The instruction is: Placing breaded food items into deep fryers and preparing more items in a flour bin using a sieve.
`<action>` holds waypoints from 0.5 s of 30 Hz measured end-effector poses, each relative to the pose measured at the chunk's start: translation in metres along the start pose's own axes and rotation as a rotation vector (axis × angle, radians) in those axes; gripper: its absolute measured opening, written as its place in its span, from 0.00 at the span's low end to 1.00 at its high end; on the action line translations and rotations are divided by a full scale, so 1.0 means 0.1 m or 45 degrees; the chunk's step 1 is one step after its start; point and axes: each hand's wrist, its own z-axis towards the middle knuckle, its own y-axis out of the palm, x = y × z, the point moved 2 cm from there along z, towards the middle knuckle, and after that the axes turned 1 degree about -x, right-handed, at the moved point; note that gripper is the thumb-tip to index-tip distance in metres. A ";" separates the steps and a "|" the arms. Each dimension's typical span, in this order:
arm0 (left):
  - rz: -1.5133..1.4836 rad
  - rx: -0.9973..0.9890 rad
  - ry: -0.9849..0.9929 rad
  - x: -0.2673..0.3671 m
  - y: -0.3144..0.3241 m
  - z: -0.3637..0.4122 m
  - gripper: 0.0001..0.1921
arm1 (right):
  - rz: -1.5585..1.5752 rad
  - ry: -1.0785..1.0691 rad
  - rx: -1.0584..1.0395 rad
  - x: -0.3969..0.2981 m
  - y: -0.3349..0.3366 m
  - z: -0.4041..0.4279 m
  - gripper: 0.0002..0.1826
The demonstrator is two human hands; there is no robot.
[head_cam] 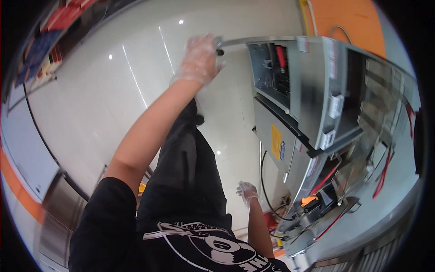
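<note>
My left hand [202,57], in a clear plastic glove, reaches forward to the outer end of a narrow metal edge [243,40], perhaps an opened door seen edge-on. A small dark knob [220,52] shows beside the fingers. Blur hides whether they grip or only touch. The edge runs to a stainless-steel cabinet [311,78]. Its compartment [272,71] lies exposed, with a red part [280,56] inside. My right hand [248,192], gloved the same way, hangs low at my side, fingers loosely bent and apart, and holds nothing that I can see.
Below the compartment, a grey panel [268,125] bears a yellow label [276,141]. Red-handled wire baskets [384,170] hang along the right. A black cable [262,183] loops near my right hand. Glossy tiles [136,91] cover the floor; a white-topped unit [27,142] stands left.
</note>
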 end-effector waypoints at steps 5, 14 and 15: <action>0.066 0.328 0.232 -0.53 0.17 0.55 0.30 | -0.287 -0.107 0.025 -0.72 0.26 0.47 0.19; 0.078 0.291 0.310 -0.89 0.06 0.90 0.21 | -0.770 -0.102 0.124 -1.39 0.75 1.10 0.18; 0.088 0.255 0.323 -0.90 0.06 0.93 0.21 | -0.799 -0.094 0.126 -1.42 0.76 1.10 0.21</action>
